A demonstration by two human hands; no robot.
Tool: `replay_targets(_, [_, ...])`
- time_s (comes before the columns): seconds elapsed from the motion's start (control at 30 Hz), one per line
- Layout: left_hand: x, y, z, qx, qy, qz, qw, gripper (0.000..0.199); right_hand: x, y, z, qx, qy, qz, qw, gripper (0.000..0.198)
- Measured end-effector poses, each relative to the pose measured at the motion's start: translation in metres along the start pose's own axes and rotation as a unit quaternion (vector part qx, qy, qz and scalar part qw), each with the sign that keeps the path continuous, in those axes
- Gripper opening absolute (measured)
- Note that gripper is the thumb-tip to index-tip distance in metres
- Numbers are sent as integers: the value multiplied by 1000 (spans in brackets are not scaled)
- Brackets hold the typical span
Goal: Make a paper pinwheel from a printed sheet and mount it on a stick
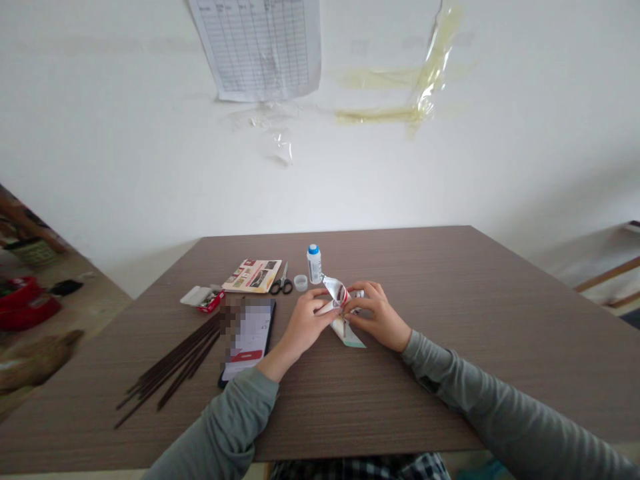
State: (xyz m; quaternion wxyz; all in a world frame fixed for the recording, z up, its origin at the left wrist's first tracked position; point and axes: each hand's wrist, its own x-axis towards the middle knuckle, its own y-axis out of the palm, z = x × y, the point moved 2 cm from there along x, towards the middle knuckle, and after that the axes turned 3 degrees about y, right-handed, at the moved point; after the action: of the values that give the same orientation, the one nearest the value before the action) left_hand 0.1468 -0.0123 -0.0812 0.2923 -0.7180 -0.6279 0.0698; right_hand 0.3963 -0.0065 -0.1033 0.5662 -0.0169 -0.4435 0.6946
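Observation:
Both hands meet over the middle of the table (400,400) around a piece of printed paper (334,289), which is folded or twisted into pointed flaps. My left hand (309,316) pinches the paper from the left. My right hand (379,315) has its fingers closed on the paper's right side. One flap points up and away, and another lies toward me, with a thin dark line along it that I cannot make out. Just beyond the paper stands a white glue bottle (315,265) with a blue top. A small clear cap (301,283) sits left of the bottle.
Left of my hands are black-handled scissors (281,285), a printed booklet (253,275), an open red-and-white small box (206,299), a phone (250,338) and several thin dark sticks (175,362). A white wall (350,187) with a taped sheet (263,50) rises behind the table.

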Motion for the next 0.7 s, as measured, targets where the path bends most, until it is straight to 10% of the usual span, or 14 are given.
replay_targets(0.7, [-4,-2,-7,-48,11,-1,999,11,4,-6,-6,114,82,65,988,12])
